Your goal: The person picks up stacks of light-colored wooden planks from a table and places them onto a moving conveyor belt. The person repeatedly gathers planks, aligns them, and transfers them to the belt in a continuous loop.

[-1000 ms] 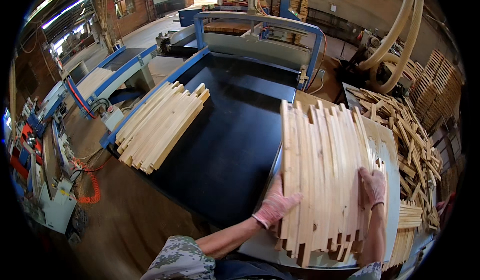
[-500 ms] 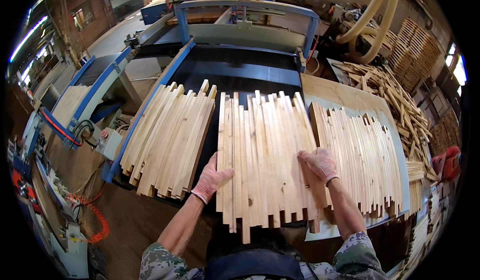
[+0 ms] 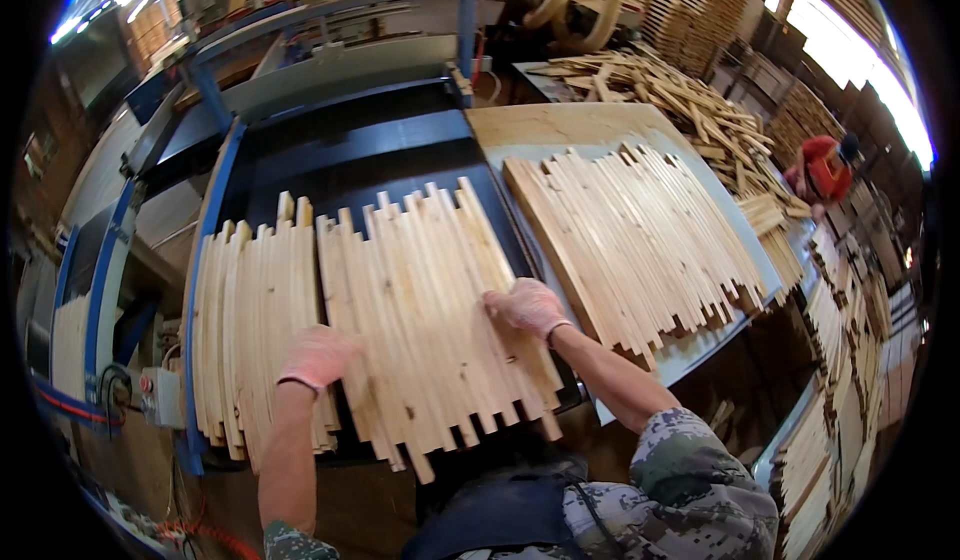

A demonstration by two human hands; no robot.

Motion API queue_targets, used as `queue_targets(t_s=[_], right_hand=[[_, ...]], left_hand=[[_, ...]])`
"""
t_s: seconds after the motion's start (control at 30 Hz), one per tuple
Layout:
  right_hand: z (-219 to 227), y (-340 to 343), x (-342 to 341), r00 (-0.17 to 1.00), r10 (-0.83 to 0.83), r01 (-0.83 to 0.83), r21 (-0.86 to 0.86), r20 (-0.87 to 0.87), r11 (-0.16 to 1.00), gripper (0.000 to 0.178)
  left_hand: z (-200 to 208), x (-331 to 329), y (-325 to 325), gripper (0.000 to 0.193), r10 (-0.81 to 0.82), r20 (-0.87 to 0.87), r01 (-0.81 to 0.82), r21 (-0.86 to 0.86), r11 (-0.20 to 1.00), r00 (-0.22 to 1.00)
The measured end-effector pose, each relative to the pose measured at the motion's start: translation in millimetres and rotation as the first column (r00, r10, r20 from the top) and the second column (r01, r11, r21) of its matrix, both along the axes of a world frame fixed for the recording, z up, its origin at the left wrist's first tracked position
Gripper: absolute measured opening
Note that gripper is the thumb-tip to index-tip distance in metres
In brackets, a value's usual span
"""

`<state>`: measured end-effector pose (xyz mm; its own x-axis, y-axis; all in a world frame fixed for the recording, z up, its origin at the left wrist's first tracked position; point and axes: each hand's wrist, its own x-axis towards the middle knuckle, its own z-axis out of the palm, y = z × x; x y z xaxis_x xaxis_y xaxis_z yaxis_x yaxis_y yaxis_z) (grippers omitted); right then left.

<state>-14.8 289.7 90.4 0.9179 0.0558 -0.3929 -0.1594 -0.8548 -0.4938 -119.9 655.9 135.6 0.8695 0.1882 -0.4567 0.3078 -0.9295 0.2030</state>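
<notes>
Between my hands lies a batch of pale wooden strips (image 3: pixel 425 310), side by side with uneven ends, on the black conveyor belt (image 3: pixel 350 170). My left hand (image 3: pixel 318 357), in a pinkish work glove and slightly blurred, presses against the batch's left edge. On the right edge, my gloved right hand (image 3: pixel 530 307) grips the outer strips, thumb on top. Close against the left side sits a second batch of strips (image 3: pixel 255 330), with a narrow dark gap between the two. The undersides of both hands' fingers are hidden.
At the right, another batch of strips (image 3: pixel 640 245) rests on a pale board (image 3: pixel 600 120). A blue machine frame (image 3: pixel 330 5) spans the belt's far end. Beyond the board are heaped offcuts (image 3: pixel 680 110) and a person in red (image 3: pixel 825 170). A control box (image 3: pixel 163 397) stands at left.
My hands have carried the middle batch leftward, up against the left batch and away from the one on the board. The view has turned to the right, bringing the person in red into fuller sight.
</notes>
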Motion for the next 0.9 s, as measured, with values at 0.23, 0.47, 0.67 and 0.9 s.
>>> queue_targets(t_s=[0.23, 0.47, 0.67, 0.9], right_hand=[[2.0, 14.8, -14.9, 0.998, 0.043, -0.035, 0.189, -0.040, 0.981, 0.072], [-19.6, -58.7, -124.6, 0.802, -0.153, -0.020, 0.283, 0.577, 0.959, 0.095], [-48.1, -154.3, -180.6, 0.637, -0.353, 0.438, 0.055, 0.685, 0.897, 0.104], [-50.3, -156.2, -191.4, 0.664, -0.448, 0.529, 0.047, 0.599, 0.847, 0.106]], left_hand=[[-11.9, -21.7, 37.7, 0.072, 0.200, 0.371, -0.183, -0.081, 0.980, 0.907], [-107.8, -48.8, 85.3, 0.072, 0.200, 0.590, -0.300, 0.077, 0.951, 0.783], [-89.8, -57.7, 44.8, 0.070, 0.184, 0.490, -0.333, 0.235, 0.913, 0.852], [-104.2, -60.0, 66.1, 0.072, 0.190, 0.536, -0.343, 0.201, 0.918, 0.823]])
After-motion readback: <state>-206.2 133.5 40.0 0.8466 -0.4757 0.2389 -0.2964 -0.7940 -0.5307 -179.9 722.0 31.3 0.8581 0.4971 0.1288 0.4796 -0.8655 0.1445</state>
